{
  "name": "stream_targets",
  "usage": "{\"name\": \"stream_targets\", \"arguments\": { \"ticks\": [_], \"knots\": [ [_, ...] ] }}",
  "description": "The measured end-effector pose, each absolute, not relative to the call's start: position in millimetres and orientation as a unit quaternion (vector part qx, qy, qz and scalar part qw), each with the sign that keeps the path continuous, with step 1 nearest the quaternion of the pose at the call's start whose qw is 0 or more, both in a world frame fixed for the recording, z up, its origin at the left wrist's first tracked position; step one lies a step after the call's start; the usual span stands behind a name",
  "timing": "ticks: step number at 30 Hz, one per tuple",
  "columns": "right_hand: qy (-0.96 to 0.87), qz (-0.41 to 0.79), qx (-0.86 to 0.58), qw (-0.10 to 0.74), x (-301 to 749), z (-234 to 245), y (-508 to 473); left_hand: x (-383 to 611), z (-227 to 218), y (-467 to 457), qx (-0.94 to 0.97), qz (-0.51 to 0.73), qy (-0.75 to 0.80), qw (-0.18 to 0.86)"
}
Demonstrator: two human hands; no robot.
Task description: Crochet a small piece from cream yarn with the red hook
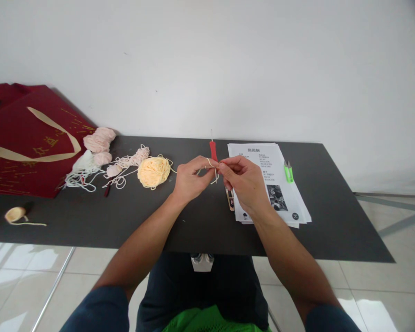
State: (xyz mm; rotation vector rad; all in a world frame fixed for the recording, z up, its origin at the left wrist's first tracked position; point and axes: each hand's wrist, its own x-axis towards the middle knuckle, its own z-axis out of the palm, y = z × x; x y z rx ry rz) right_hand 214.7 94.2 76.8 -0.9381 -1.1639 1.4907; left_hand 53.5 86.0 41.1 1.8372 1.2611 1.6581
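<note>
My left hand [188, 177] and my right hand [244, 177] meet above the dark table [124, 216], both pinched on a thin cream yarn strand [212, 165]. The strand trails left to a cream yarn ball [154, 171]. My right hand also seems to hold a crochet hook with a pale handle [230, 199] poking out below the palm. Behind my hands a red-handled hook [213, 150] lies on the table.
A stack of printed sheets [280, 184] lies on the right with green snips [288, 172] on it. Pink and white yarn pieces [97, 157] and a red gift bag [27, 138] sit at left. A small cream crocheted piece [15, 214] lies near the left edge.
</note>
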Motion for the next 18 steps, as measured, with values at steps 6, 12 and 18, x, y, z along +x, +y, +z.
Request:
{"name": "stream_targets", "arguments": {
  "ticks": [6,12,18],
  "knots": [
    [-0.454,0.632,-0.387,0.495,213.3,84.1,93.4,54.4,40.7,86.3,0.635,0.596,0.455,0.185],
    [-0.492,0.599,-0.392,0.495,214.0,82.0,92.9,55.4,40.2,87.5,0.633,0.599,0.449,0.195],
    [-0.514,0.573,-0.41,0.49,214.9,82.9,92.3,52.4,40.5,87.6,0.644,0.586,0.447,0.204]
  ]
}}
